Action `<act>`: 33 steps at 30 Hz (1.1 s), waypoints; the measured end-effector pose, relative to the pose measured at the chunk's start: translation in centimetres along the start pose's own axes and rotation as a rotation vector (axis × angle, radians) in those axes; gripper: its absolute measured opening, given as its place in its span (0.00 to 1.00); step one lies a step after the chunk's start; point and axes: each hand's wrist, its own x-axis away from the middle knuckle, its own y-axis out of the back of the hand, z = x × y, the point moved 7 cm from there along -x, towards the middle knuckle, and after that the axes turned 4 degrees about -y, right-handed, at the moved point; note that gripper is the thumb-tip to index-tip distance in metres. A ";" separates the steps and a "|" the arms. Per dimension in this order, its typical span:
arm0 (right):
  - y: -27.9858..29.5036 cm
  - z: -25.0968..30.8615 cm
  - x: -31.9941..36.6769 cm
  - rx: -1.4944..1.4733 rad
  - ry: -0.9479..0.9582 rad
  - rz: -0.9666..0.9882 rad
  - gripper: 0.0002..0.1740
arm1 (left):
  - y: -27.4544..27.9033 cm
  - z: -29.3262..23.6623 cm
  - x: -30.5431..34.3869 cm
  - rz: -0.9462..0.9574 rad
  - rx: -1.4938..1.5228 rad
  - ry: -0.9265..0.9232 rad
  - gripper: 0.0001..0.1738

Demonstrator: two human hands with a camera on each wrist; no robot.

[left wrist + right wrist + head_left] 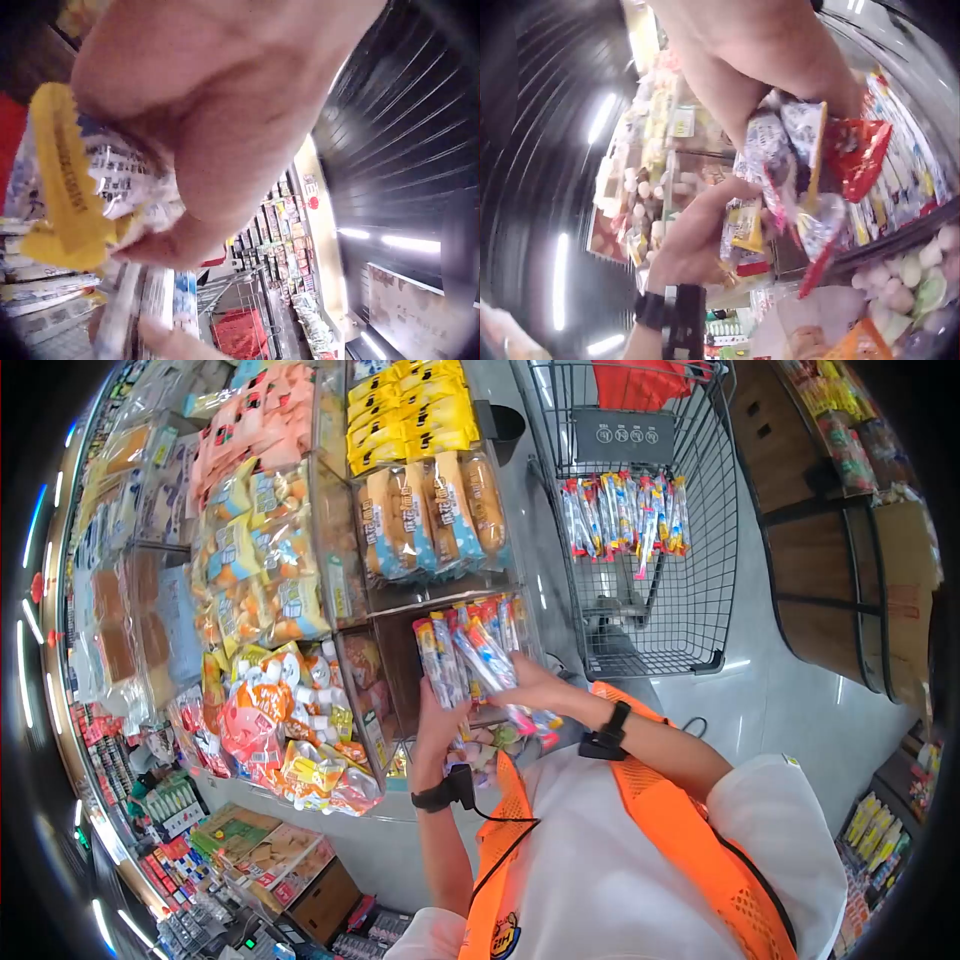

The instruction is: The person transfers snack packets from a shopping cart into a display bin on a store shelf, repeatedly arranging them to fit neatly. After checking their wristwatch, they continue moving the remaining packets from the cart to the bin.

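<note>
Several slim stick-shaped snack packets [487, 652] with coloured ends slant across my right hand [537, 685], which grips them as a bunch. My left hand [440, 720] holds more of these packets [437, 645] close beside, at the front of the shelf bin. In the left wrist view, a packet with a yellow crimped end [64, 180] sticks out from under my left hand [217, 105]. Seen from the right wrist, red, white and yellow packet ends [859, 157] hang below my right hand [772, 56]. Further packets [512, 622] stand in the bin just behind.
A wire shopping cart [733, 560] stands at right, with more stick packets [625, 515] and a red cloth-like item [645, 382] in it. Bread packs [430, 510], yellow snack bags [410, 415] and orange candy bags [275, 705] fill neighbouring bins. Clear dividers [350, 590] separate them.
</note>
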 end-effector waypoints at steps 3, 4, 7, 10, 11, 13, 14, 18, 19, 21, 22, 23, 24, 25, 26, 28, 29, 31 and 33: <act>-2.7 -1.2 -4.6 -0.012 -0.027 -0.136 0.52 | 3.5 5.1 -3.5 -0.089 -0.099 -0.092 0.36; -2.9 -2.9 -6.9 0.083 0.013 -0.255 0.52 | 3.9 5.8 -4.8 -0.114 -0.157 -0.091 0.35; -3.3 -1.7 -5.9 0.489 0.110 -0.521 0.52 | 5.9 10.8 -8.8 -0.175 -0.480 -0.127 0.40; -4.2 1.0 -4.5 0.978 0.301 -0.668 0.49 | 5.1 7.4 -8.1 -0.145 -0.840 -0.102 0.50; -5.0 1.1 -4.8 1.068 0.364 -0.606 0.48 | 4.2 6.8 -8.2 -0.138 -0.926 -0.170 0.51; -7.0 1.0 -5.4 1.236 0.492 -0.470 0.45 | 2.2 5.8 -8.2 -0.128 -1.104 -0.303 0.53; -7.2 0.4 -6.2 1.343 0.423 -0.414 0.45 | 1.6 6.7 -9.1 -0.049 -1.125 -0.240 0.57; -5.3 -2.6 -7.2 1.464 0.087 -0.205 0.43 | 1.1 10.8 -10.8 0.039 -1.120 -0.225 0.65; -4.7 -3.0 -6.9 1.522 0.027 -0.261 0.42 | 1.4 12.0 -11.0 0.026 -1.105 -0.116 0.66; -3.1 -2.8 -5.8 1.639 -0.105 -0.384 0.40 | 0.3 9.8 -10.3 0.005 -1.070 0.087 0.67; -3.2 -2.6 -5.3 1.700 -0.218 -0.365 0.37 | 0.2 10.6 -11.0 0.017 -1.095 0.083 0.68; -3.5 -2.4 -5.1 1.777 -0.309 -0.345 0.36 | 0.0 10.2 -10.7 0.031 -1.111 0.124 0.68; -3.8 -2.2 -5.2 1.852 -0.399 -0.324 0.35 | -0.2 9.2 -10.3 0.043 -1.127 0.164 0.69; -3.8 -2.0 -5.3 1.927 -0.489 -0.302 0.35 | -0.5 8.5 -10.1 0.052 -1.142 0.203 0.70; -4.0 -1.4 -5.7 1.919 -0.409 -0.378 0.33 | -0.6 8.4 -10.2 0.016 -1.166 0.162 0.62; -5.0 -2.2 -7.4 1.730 -0.022 -0.424 0.33 | -0.9 7.2 -10.4 -0.131 -1.167 -0.090 0.53; -5.6 -1.5 -7.2 1.617 0.160 -0.443 0.32 | -1.1 6.6 -10.1 -0.200 -1.166 -0.216 0.49; -5.1 -2.8 -7.1 1.705 0.059 -0.314 0.32 | -1.2 5.8 -10.4 -0.258 -1.076 -0.369 0.34; -4.6 -3.6 -6.5 1.794 -0.076 -0.170 0.32 | -0.4 5.6 -10.3 -0.199 -0.917 -0.375 0.33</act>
